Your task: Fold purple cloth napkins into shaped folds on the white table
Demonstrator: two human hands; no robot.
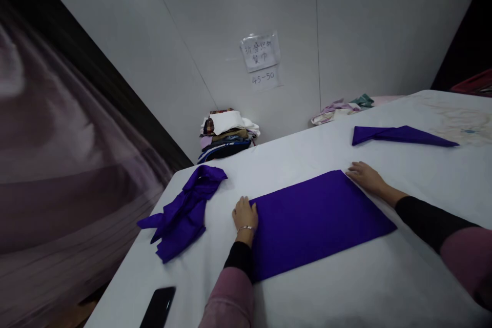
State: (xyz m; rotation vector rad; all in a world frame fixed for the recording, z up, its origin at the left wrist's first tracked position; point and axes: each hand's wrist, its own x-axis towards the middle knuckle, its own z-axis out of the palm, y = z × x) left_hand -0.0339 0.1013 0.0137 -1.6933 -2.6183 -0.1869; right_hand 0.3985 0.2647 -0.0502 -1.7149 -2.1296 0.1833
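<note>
A purple napkin, folded into a flat rectangle, lies on the white table in front of me. My left hand, with a bracelet at the wrist, rests at its far left corner, thumb side against the edge and fingers slightly bent. At the far right corner is my right hand, its fingers stretched out low over the table beside the edge. Neither hand lifts the fabric. To the left sits a crumpled purple napkin. A narrow folded purple napkin lies at the back right.
A dark phone lies near the front left of the table. Beyond the far edge stand a pile of folded clothes and some bunched fabric. Handwritten paper signs hang on the wall; a draped curtain is at left.
</note>
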